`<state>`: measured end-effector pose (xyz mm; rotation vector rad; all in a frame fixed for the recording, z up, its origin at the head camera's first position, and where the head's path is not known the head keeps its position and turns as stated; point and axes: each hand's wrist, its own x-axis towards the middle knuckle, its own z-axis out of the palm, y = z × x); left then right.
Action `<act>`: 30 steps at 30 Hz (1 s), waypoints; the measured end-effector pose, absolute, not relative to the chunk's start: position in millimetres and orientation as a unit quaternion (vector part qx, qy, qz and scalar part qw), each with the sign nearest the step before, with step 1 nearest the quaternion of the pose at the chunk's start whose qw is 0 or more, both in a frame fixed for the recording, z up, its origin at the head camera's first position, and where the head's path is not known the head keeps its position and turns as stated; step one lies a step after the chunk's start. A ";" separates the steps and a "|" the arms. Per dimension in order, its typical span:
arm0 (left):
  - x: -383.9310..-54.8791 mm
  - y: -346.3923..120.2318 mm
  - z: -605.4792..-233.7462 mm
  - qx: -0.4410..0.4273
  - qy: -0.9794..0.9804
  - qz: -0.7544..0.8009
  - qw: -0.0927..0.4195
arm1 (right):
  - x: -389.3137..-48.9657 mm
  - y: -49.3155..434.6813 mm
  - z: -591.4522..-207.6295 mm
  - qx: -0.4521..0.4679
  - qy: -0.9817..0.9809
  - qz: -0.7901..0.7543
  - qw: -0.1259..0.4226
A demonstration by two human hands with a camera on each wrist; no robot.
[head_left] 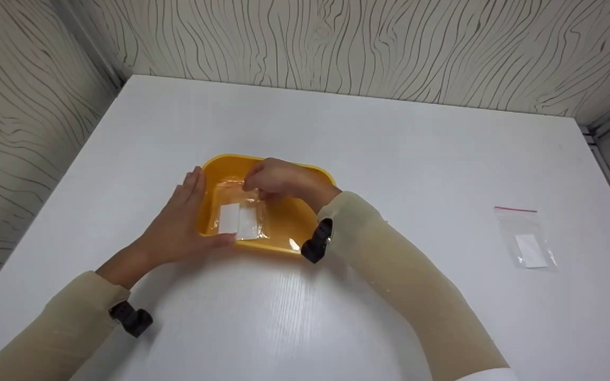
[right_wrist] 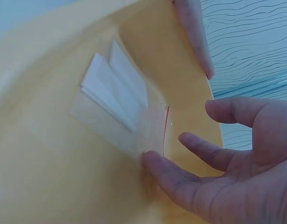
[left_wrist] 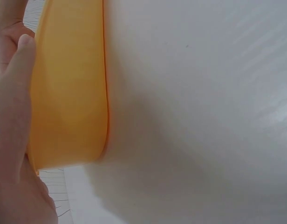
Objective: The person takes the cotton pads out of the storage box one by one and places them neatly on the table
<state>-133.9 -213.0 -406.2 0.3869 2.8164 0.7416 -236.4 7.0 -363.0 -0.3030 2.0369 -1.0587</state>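
Note:
A yellow plastic tub stands on the table, holding small clear zip bags with white cards inside. My left hand braces the tub's near left corner, with straight fingers along its left side and the thumb on the front rim. In the left wrist view, the thumb lies against the rim. My right hand reaches over the far side into the tub. The right wrist view shows its fingers spread, one fingertip at the bags' red-seal edge and the thumb apart from them.
Another clear zip bag with a red seal and a white card lies on the white table to the right. Wood-patterned panels stand behind the table and at its sides.

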 end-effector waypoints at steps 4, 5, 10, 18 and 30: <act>-133.7 -213.3 -405.7 0.131 0.953 0.253 0.102 | -233.6 5.6 -362.3 -0.120 0.808 -0.421 0.394; -133.7 -213.4 -405.6 0.132 0.953 0.253 0.103 | -232.7 5.0 -362.2 -0.115 0.807 -0.424 0.394; -133.8 -213.7 -405.7 0.133 0.954 0.251 0.099 | -228.7 0.7 -362.0 -0.080 0.804 -0.441 0.392; -133.2 -213.5 -405.9 0.137 0.953 0.250 0.103 | -227.4 -4.4 -361.7 -0.051 0.797 -0.461 0.386; -133.5 -214.2 -406.3 0.146 0.953 0.249 0.097 | -229.1 0.5 -365.4 -0.121 0.799 -0.445 0.386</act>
